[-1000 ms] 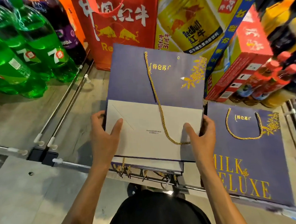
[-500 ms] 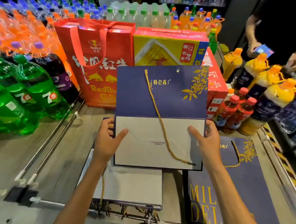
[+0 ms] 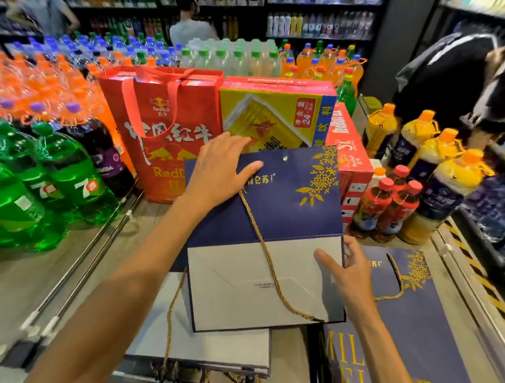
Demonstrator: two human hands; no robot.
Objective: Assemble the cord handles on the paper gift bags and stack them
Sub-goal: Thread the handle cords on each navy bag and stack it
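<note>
The navy gift bag [image 3: 290, 212] is held flat and face-up at centre, above a stack of folded bags [image 3: 224, 348] whose grey undersides face up. Its grey base panel is folded up over the lower half. The left hand [image 3: 221, 169] lies on the bag's upper left corner with fingers straight and spread, thumb angled to the right, pressing on the paper and gripping nothing. The right hand [image 3: 349, 271] holds the bag's right edge at the grey panel, thumb on the front face and fingers curled round behind the edge. A gold cord [image 3: 265, 250] emerges from beneath the left hand and runs diagonally down across the bag to its lower right corner. A small eyelet [image 3: 285, 158] shows near the top edge, with no cord through it. To the right lies a second navy bag [image 3: 413, 329], flat, with a looped gold handle [image 3: 399, 280] fitted. Behind stand a red carrier bag [image 3: 166, 131], a yellow carton [image 3: 270, 114] and green bottles [image 3: 63, 177].
</note>
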